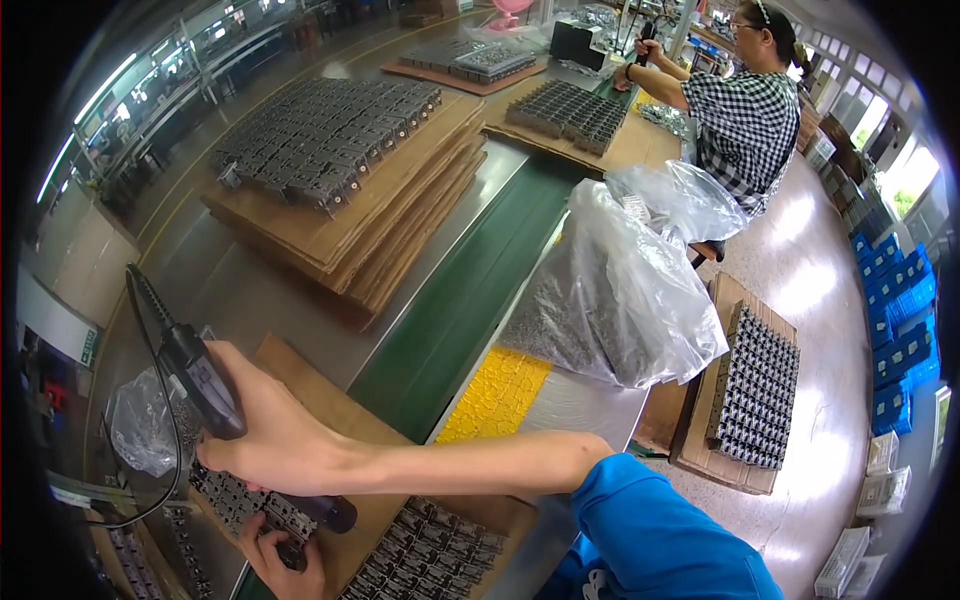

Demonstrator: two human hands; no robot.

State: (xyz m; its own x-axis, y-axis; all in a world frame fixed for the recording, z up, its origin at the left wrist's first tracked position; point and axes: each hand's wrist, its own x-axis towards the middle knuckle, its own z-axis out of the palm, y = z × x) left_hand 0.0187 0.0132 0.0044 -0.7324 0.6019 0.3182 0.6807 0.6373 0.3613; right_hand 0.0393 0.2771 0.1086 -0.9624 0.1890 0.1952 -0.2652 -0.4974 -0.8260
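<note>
Right hand (268, 437) is reaching across the body to the lower left, its grip clenched around a black electric screwdriver (205, 385). The tool is lying tilted, its cabled end pointing up-left and its thicker dark end (330, 513) pointing down-right, just above the workpiece. A thin black cable (165, 400) is looping off the tool toward the left.

Left hand (285, 565) is sitting at the lower edge, grip closed on a grey metal part (250, 505), pinning it against the cardboard sheet (345, 415) on the desk (250, 290). Whether the screwdriver tip is touching the part, I cannot tell; the hand is covering it.

Just right of the held part, a batch of similar small dark parts (430, 555) is lying in rows on the same cardboard. Left of the hands, a crumpled clear bag (140, 425) is resting.

A green conveyor belt (470, 290) is running up the middle. Right of it, a yellow studded mat (497, 393) is lying under a large clear plastic bag (620, 290) of small metal pieces. Up the desk, a stack of cardboard (400, 200) is carrying many grey parts (320, 140).

Another person (745, 115) in a checked shirt is working at the far end.
</note>
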